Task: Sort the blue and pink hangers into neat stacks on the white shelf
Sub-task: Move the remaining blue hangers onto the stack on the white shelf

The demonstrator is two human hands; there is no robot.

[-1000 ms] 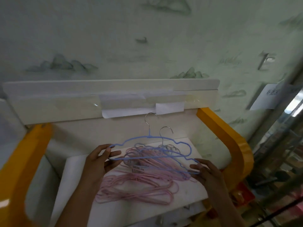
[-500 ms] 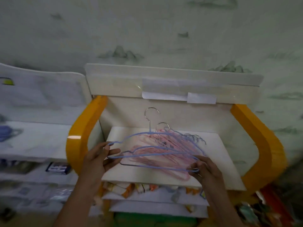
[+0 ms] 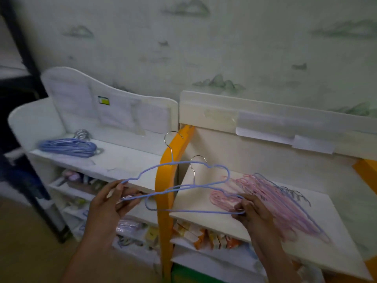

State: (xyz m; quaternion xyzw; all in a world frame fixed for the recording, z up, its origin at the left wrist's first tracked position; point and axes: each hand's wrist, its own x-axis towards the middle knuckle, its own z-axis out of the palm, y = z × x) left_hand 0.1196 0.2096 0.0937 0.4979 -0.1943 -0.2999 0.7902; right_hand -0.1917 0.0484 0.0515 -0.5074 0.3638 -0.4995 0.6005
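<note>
My left hand and right hand pinch opposite ends of two blue hangers, long axis left-right, held between shelves; blue stack lies up-left on white shelf, nearer left hand; pink pile right.

head view, looking forward and down, close over shelves

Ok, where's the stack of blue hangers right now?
In the head view the blue hanger stack lies far left on the white shelf, left of the orange post, beyond the left hand.
</note>
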